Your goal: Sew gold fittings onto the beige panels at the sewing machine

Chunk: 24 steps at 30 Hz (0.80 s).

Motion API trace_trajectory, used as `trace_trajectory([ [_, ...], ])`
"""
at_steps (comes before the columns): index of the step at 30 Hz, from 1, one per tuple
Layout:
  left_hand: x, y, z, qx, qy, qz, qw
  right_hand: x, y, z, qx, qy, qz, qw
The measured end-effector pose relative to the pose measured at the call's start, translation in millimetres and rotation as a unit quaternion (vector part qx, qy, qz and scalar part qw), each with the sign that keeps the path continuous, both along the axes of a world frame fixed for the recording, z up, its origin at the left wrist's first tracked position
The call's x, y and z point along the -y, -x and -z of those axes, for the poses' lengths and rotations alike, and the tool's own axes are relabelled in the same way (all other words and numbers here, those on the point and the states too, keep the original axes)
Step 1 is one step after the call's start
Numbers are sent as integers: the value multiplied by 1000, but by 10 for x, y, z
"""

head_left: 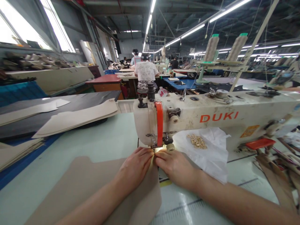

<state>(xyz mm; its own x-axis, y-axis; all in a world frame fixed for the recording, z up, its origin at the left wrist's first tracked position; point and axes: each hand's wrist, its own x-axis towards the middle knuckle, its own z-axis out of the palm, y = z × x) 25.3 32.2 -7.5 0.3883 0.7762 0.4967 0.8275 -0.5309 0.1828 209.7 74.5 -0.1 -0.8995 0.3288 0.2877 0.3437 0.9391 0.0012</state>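
Note:
A large beige panel (98, 178), leather or cloth, lies on the pale green table of the sewing machine (150, 122). My left hand (137, 164) rests on the panel with its fingers bunched together, holding its edge close to the needle area. From the other side, my right hand (174, 165) pinches at that same edge, its fingertips almost meeting the left ones. The machine's lamp lights the spot between them. My fingers cover the needle point and whatever small piece may be there.
Beside my right hand, a white plastic sheet (211, 156) carries many small gold metal rings (197, 141). Stacked beige panels (79, 118) lie at the left. Straps (274, 175) hang near a red tray (260, 143) at the right. Thread cones (212, 48) stand behind; a person (146, 73) sits ahead.

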Motion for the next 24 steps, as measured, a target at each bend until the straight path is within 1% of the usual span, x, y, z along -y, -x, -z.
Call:
trace_trajectory([
  [4, 6, -15, -26, -10, -6, -1, 1000, -6, -4, 14, -5, -7, -4, 1000],
  [11, 3, -3, -11, -11, 8, -3, 1000, -3, 2, 44, -17, -1, 0, 1000],
  [16, 11, -6, -27, -19, 10, 2, 1000, 23, -16, 43, -38, -18, 3, 999],
  [18, 19, -10, -34, -27, 6, 5, 1000, 43, -43, 23, -42, -18, -15, 999],
  [21, 35, -9, -39, -40, -3, -8, 999, 76, -86, -12, -39, -12, -56, 998],
  [24, 52, -2, -40, -59, -5, -26, 998, 97, -107, -35, -29, -9, -67, 997],
])
